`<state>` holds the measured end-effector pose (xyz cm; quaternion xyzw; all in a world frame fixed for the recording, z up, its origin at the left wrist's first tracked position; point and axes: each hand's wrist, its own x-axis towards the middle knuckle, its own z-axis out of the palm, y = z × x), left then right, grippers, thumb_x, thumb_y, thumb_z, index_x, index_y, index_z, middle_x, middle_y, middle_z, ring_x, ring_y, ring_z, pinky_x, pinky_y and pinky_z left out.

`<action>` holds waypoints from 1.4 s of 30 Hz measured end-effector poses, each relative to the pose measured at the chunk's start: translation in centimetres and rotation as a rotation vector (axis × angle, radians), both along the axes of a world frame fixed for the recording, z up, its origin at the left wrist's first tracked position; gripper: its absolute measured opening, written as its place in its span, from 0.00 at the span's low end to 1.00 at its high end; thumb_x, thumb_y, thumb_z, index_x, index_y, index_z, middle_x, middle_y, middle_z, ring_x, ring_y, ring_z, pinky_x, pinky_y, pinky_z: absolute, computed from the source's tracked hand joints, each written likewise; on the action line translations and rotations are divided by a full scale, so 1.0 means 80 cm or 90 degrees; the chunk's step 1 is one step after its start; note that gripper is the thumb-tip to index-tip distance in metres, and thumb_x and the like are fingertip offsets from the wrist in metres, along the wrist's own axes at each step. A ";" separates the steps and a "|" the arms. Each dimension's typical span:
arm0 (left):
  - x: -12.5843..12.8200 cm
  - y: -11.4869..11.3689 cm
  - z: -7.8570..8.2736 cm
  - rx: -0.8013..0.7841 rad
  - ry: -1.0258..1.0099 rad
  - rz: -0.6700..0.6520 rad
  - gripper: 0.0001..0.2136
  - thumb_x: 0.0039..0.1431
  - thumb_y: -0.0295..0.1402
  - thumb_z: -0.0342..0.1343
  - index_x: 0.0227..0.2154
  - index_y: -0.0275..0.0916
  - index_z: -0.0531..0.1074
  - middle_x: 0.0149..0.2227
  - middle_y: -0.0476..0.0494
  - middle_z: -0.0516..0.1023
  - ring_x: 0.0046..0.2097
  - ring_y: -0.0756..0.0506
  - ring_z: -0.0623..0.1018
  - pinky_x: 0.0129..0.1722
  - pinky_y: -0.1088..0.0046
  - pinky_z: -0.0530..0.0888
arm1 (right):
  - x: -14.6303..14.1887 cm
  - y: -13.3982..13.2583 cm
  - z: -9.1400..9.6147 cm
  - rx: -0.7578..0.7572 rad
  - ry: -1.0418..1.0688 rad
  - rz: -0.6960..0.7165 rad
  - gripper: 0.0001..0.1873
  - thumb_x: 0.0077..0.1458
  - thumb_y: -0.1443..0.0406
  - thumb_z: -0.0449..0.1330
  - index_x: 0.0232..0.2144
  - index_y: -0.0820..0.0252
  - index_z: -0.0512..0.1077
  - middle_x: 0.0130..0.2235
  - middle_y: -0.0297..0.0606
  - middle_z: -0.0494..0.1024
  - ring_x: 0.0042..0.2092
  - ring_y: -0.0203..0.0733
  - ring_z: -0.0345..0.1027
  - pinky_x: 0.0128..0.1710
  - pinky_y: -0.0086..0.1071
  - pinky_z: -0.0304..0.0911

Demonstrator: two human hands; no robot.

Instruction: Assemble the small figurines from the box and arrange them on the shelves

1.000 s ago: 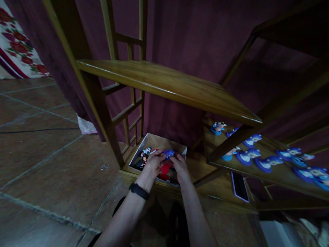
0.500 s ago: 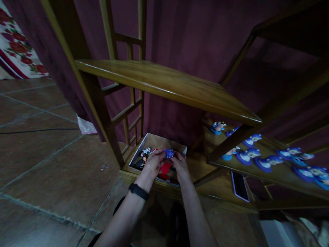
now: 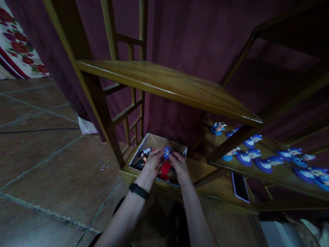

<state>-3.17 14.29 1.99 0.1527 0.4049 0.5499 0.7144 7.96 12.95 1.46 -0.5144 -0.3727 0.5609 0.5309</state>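
Newly turned, rounded purple figurine (image 3: 167, 152) pinched between left fingers (image 3: 158, 155) and right fingers (image 3: 176, 156) above cardboard box (image 3: 160, 141)

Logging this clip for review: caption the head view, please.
Left hand and right hand hold a figurine over a box, more figurines on a shelf alongside.

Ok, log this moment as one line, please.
hands: both holding purple figurine | beneath: open box, more figurines inside | rightward: shelved figurines, phone lower

Small purple figurine (image 3: 167, 153) (pale in front) between both hands (image 3: 153, 163)
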 end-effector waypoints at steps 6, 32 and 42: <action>0.001 0.000 -0.004 0.017 -0.006 -0.008 0.02 0.47 0.26 0.58 0.27 0.33 0.72 0.20 0.49 0.73 0.19 0.53 0.70 0.19 0.80 0.67 | -0.001 -0.001 0.000 0.037 -0.005 -0.010 0.20 0.41 0.58 0.63 0.40 0.54 0.73 0.42 0.34 0.77 0.45 0.42 0.69 0.44 0.33 0.63; 0.009 -0.004 0.003 0.047 0.044 -0.035 0.10 0.36 0.23 0.66 0.26 0.33 0.74 0.24 0.46 0.76 0.24 0.53 0.73 0.25 0.79 0.70 | 0.008 0.004 -0.005 0.023 -0.060 -0.093 0.20 0.42 0.53 0.60 0.36 0.57 0.72 0.36 0.34 0.77 0.38 0.40 0.68 0.37 0.30 0.62; 0.010 -0.004 0.007 0.020 0.068 -0.042 0.11 0.39 0.29 0.66 0.27 0.33 0.73 0.24 0.47 0.76 0.23 0.53 0.73 0.20 0.81 0.67 | 0.008 0.001 0.001 0.013 -0.050 -0.111 0.20 0.44 0.52 0.59 0.37 0.58 0.72 0.38 0.37 0.76 0.38 0.40 0.68 0.35 0.29 0.62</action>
